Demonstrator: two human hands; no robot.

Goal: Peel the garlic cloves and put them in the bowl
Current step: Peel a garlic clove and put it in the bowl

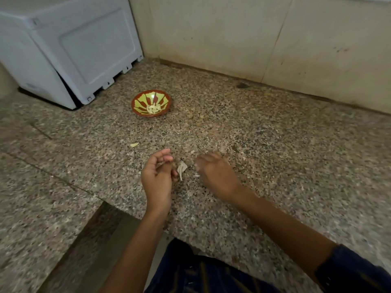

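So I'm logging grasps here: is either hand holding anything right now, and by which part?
It cannot be told. The left hand has curled fingers with a garlic skin beside them, contact unclear. The right hand is motion-blurred.

We see both bare forearms reaching forward from the near edge of the speckled granite counter (pixel 275 127), well in from its side edges. The left hand (pixel 157 176) stands on its outer edge, palm turned toward the right, fingers loosely curled with the thumb (pixel 167 159) near the fingertips; we cannot tell whether it holds anything. The right hand (pixel 215 174) is blurred, back upward, fingers bent down toward the counter, its grip unclear. A dark blue sleeve (pixel 355 269) covers the right upper arm.
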